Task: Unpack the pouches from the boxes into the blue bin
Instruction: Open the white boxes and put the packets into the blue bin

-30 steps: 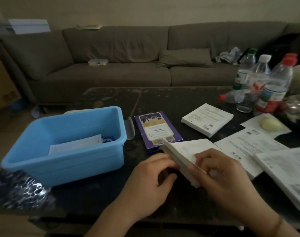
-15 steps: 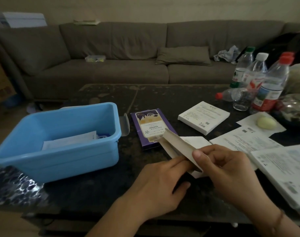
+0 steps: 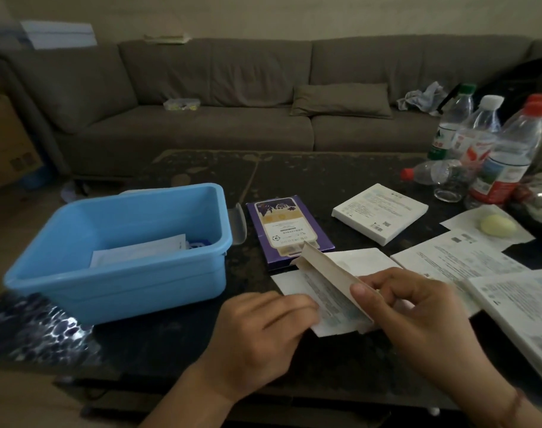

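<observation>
Right hand: near centre-right, thumb and curled fingers pinching the raised flap of a flat white box, holding it open and tilted up.
Left hand: near centre, fingers curled onto the near left edge of a white pouch that sticks out leftward from the open box; the grip looks like a pinch, fingertips partly hidden under the pouch.
White pouch: printed with fine text, part inside the box, part out over the dark table.
Blue bin: left of the hands, on the table, well apart from the box; it holds a white pouch lying flat and something small and blue-white beside it, too hidden to name.
Purple box: lies flat just beyond the open box, between the bin and a closed white box farther right.
Flat white packs: spread at the right, overlapping, reaching the near right edge.
Plastic bottles: far right, several upright and one lying on its side with a red cap.
Pale round object: on a white sheet near the bottles.
Grey sofa: beyond the table, with a cushion on its seat.
</observation>
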A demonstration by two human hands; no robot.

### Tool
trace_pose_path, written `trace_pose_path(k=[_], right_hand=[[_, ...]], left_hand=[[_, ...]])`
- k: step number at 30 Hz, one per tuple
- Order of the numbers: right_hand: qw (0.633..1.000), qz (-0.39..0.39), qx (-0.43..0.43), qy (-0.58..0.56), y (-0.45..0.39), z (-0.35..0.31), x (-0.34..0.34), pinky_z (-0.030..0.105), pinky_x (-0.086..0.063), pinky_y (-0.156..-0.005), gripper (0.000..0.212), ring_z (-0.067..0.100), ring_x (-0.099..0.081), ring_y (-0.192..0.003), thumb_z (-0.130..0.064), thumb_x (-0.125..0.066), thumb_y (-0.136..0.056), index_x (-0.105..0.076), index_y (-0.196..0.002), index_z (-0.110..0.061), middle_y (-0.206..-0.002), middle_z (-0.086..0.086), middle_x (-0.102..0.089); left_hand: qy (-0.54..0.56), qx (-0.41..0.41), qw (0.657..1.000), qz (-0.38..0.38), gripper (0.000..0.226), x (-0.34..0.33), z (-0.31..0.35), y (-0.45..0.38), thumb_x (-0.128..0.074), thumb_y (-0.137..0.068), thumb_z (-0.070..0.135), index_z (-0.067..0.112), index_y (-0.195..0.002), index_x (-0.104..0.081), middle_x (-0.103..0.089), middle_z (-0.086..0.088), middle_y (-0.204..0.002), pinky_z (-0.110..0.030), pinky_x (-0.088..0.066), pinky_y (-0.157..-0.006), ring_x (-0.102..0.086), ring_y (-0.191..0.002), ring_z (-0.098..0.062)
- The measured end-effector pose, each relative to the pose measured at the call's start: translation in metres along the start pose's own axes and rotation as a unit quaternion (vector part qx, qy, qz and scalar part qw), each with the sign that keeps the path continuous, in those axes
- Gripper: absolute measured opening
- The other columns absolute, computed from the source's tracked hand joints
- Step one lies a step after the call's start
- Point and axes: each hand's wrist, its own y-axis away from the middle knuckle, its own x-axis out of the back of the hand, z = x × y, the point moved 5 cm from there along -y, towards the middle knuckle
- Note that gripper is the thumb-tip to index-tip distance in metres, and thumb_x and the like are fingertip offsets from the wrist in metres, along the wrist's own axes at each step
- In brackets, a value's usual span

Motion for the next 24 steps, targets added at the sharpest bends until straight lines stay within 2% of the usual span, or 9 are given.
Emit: trace_pose_path(k=[4, 7, 10, 12, 16, 18, 19, 21, 24], right_hand=[[0.998, -0.037, -0.002, 0.045, 0.001, 0.000, -0.007, 0.011, -0.047, -0.071, 0.049, -0.006, -0.065, -0.088, -0.058, -0.061, -0.064, -0.063, -0.049, -0.011, -0.079, -0.015, -0.071], [0.981, -0.074, 0.060, 0.166, 0.003, -0.005, -0.017, 0.022, -0.053, -0.068, 0.047, 0.002, -0.065, -0.078, -0.060, -0.062, -0.068, -0.058, -0.050, -0.017, -0.072, -0.013, -0.067], [0.957, -0.128, 0.073, 0.248, 0.002, -0.007, -0.030, 0.027, -0.054, -0.074, 0.039, 0.003, -0.061, -0.077, -0.062, -0.060, -0.063, -0.057, -0.054, -0.024, -0.072, -0.012, -0.064], [0.954, -0.154, 0.082, 0.244, 0.002, -0.008, -0.036, 0.024, -0.053, -0.081, 0.032, -0.004, -0.059, -0.089, -0.063, -0.062, -0.058, -0.061, -0.064, -0.032, -0.084, -0.021, -0.064], [0.977, -0.178, 0.044, 0.105, 0.007, -0.022, -0.040, 0.021, -0.040, -0.097, 0.048, -0.017, -0.046, -0.117, -0.046, -0.078, -0.058, -0.060, -0.102, -0.056, -0.115, -0.040, -0.056], [0.978, -0.201, -0.036, -0.038, 0.013, -0.028, -0.046, 0.035, -0.044, -0.101, 0.069, -0.005, -0.058, -0.113, -0.016, -0.087, -0.060, -0.060, -0.106, -0.060, -0.114, -0.027, -0.066], [0.966, -0.219, -0.066, -0.120, 0.015, -0.033, -0.051, 0.042, -0.048, -0.099, 0.072, 0.005, -0.064, -0.111, -0.014, -0.092, -0.053, -0.065, -0.107, -0.054, -0.114, -0.017, -0.070], [0.941, -0.213, -0.112, -0.239, 0.014, -0.041, -0.061, 0.044, -0.058, -0.083, 0.068, 0.019, -0.070, -0.103, -0.035, -0.095, -0.045, -0.072, -0.109, -0.035, -0.112, 0.000, -0.073], [0.932, -0.129, -0.191, -0.279, 0.005, -0.049, -0.069, 0.036, -0.057, -0.063, 0.039, 0.023, -0.074, -0.079, -0.021, -0.073, -0.060, -0.073, -0.099, -0.015, -0.091, 0.007, -0.077]], left_hand=[[-0.047, 0.042, 0.993, 0.095, 0.008, 0.029, -0.005, 0.014, -0.051, -0.101, 0.020, 0.021, -0.096, -0.057, -0.076, 0.002, -0.094, -0.031, -0.050, -0.062, -0.059, -0.079, -0.013], [-0.054, 0.087, 0.984, 0.143, 0.006, 0.052, -0.010, 0.014, -0.057, -0.093, 0.015, 0.021, -0.093, -0.058, -0.073, 0.005, -0.088, -0.038, -0.048, -0.062, -0.053, -0.081, -0.015], [-0.047, 0.149, 0.976, 0.151, 0.006, 0.072, -0.017, 0.006, -0.061, -0.089, 0.019, 0.023, -0.092, -0.059, -0.055, 0.018, -0.090, -0.027, -0.048, -0.073, -0.052, -0.087, -0.007], [0.011, 0.224, 0.965, 0.138, 0.004, 0.082, -0.024, 0.001, -0.061, -0.093, 0.026, 0.028, -0.097, -0.060, -0.057, 0.022, -0.088, -0.015, -0.049, -0.076, -0.059, -0.089, 0.001], [0.165, 0.403, 0.889, 0.142, 0.023, 0.092, -0.041, 0.002, -0.062, -0.088, 0.034, 0.036, -0.111, -0.058, -0.074, 0.013, -0.088, -0.015, -0.054, -0.068, -0.070, -0.086, -0.002], [0.205, 0.461, 0.849, 0.158, 0.024, 0.095, -0.048, 0.004, -0.064, -0.087, 0.033, 0.035, -0.111, -0.060, -0.075, 0.013, -0.092, -0.019, -0.057, -0.065, -0.072, -0.087, -0.003], [0.221, 0.485, 0.830, 0.168, 0.022, 0.097, -0.052, 0.006, -0.065, -0.087, 0.032, 0.035, -0.109, -0.061, -0.075, 0.014, -0.094, -0.021, -0.058, -0.065, -0.072, -0.088, -0.003], [0.256, 0.529, 0.787, 0.189, 0.017, 0.098, -0.058, 0.010, -0.067, -0.087, 0.030, 0.032, -0.104, -0.066, -0.076, 0.013, -0.094, -0.025, -0.058, -0.067, -0.073, -0.088, -0.005], [0.352, 0.567, 0.710, 0.222, 0.013, 0.103, -0.061, 0.010, -0.072, -0.078, 0.031, 0.023, -0.086, -0.075, -0.077, 0.005, -0.090, -0.029, -0.055, -0.070, -0.074, -0.087, -0.012]])
